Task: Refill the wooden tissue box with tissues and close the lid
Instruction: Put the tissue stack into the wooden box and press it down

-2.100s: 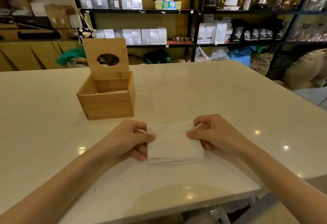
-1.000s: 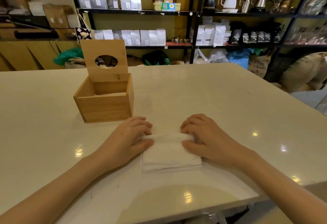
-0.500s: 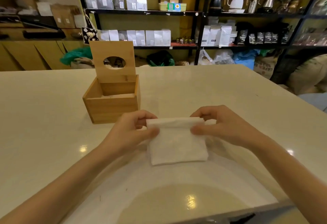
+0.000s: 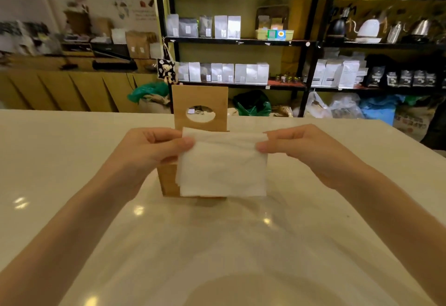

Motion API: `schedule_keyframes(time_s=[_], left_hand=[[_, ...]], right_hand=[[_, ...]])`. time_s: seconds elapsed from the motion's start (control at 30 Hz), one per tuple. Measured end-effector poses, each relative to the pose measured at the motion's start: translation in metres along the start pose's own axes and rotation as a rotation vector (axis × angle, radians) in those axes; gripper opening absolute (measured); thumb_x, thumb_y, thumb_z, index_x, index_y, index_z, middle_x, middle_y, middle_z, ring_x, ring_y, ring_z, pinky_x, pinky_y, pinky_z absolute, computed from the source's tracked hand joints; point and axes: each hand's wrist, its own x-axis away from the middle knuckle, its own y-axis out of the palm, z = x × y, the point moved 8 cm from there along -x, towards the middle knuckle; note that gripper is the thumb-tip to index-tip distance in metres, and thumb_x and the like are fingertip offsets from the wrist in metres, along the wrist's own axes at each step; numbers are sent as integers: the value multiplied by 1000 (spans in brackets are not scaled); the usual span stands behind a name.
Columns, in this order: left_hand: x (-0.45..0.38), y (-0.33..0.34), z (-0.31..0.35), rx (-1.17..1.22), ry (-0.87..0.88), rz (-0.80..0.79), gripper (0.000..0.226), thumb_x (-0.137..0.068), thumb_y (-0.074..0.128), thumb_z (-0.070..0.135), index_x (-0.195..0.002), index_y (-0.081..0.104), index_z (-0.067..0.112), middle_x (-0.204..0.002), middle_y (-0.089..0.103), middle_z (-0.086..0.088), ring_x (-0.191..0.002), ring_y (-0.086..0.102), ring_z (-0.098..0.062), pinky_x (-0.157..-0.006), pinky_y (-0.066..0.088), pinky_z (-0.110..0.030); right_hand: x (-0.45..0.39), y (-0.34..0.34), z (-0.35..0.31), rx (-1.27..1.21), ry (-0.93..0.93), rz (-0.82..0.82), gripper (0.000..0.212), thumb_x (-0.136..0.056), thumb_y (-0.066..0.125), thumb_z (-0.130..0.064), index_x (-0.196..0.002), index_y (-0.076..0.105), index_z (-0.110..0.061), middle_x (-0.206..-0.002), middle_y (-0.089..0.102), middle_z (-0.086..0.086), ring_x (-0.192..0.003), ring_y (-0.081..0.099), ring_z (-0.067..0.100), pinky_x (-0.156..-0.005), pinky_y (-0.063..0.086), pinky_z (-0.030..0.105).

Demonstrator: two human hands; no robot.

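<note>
We see two bare forearms coming in from the lower corners, each ending in a bare hand: the left hand (image 4: 149, 153) and the right hand (image 4: 306, 151). No sleeve or cuff shows on either arm up to the frame edge. We can make out no ring, watch, bracelet or glove on either wrist or on any of the fingers (image 4: 185, 142). The nails that we can see, on the left thumb and on the right thumb tip, are short and look unpainted. The arms are slender and smooth in outline, and we find no marks, tattoos or bandages on them. The rest of the body lies outside the picture.
</note>
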Motion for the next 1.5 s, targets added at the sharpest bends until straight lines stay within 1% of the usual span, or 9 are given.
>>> schedule_keyframes(time_s=[0.1, 0.27, 0.47, 0.63, 0.9, 1.07, 1.2, 1.4, 1.5], left_hand=[[-17, -23, 5, -113, 18, 119, 12, -73, 69, 26, -63, 74, 30, -74, 72, 14, -81, 63, -9, -83, 43, -29], [-60, -46, -15, -302, -76, 187, 2, -74, 71, 23, -75, 72, 21, -126, 56, 6, -103, 41, -11, -96, 28, -37], [-96, -44, -38, -430, -104, 103, 10, -72, 74, 19, -63, 71, 21, -134, 52, 0, -121, 41, -21, -86, 28, -35], [-114, -38, -39, -615, -70, 87, 4, -73, 73, 23, -71, 73, 19, -137, 51, 0, -134, 28, -21, -106, 24, -49], [-112, -21, -41, -915, -63, 53, 10, -75, 70, 35, -74, 67, 25, -115, 64, 0, -110, 50, -19, -103, 31, -49], [-104, -17, -36, -1027, -13, 46, 18, -75, 68, 37, -63, 56, 32, -77, 53, 17, -87, 40, -11, -104, 27, -51], [-89, -8, -33, -1156, 7, 3, 21, -76, 68, 33, -60, 55, 30, -67, 47, 19, -94, 44, -14, -106, 15, -53], [-79, 10, -31, -1520, -4, 2, 3, -81, 62, 27, -81, 64, 23, -93, 60, -1, -115, 39, -28, -105, 4, -64], [-78, 16, -30, -1565, 0, 60, 7, -82, 59, 22, -75, 56, 21, -84, 52, -2, -117, 38, -31, -104, -3, -67]], right_hand=[[-24, 19, -9, -1, -14, -17, 16, -67, 74, -34, -82, 74, -27, -114, 58, -15, -90, 47, -1, -85, 26, 29], [-66, 46, 0, 14, 12, -34, 11, -72, 73, -29, -82, 74, -24, -141, 46, -2, -124, 41, 19, -88, 24, 30], [-106, 55, 13, 186, 6, 2, 22, -69, 75, -30, -88, 76, -19, -139, 49, 3, -127, 41, 19, -98, 30, 34], [-118, 55, 7, 465, -75, 64, 16, -72, 73, -33, -82, 76, -21, -125, 60, 1, -128, 37, 20, -110, 18, 55], [-117, 75, 3, 866, -93, 101, 16, -77, 64, -35, -83, 74, -25, -111, 64, -2, -131, 28, 22, -110, 2, 57], [-108, 74, 1, 972, -58, 45, 17, -79, 62, -33, -87, 72, -22, -108, 62, 0, -126, 31, 23, -110, 2, 57], [-97, 76, 0, 1070, -34, 0, 15, -81, 62, -32, -90, 68, -22, -105, 62, 1, -123, 34, 24, -110, 2, 58], [-83, 81, -10, 1245, -40, 40, 8, -82, 57, -26, -78, 60, -20, -89, 56, 2, -123, 35, 27, -109, -2, 61], [-82, 84, -13, 1319, -47, 104, 23, -83, 57, -27, -65, 45, -21, -74, 43, 1, -123, 36, 29, -108, -4, 62]])
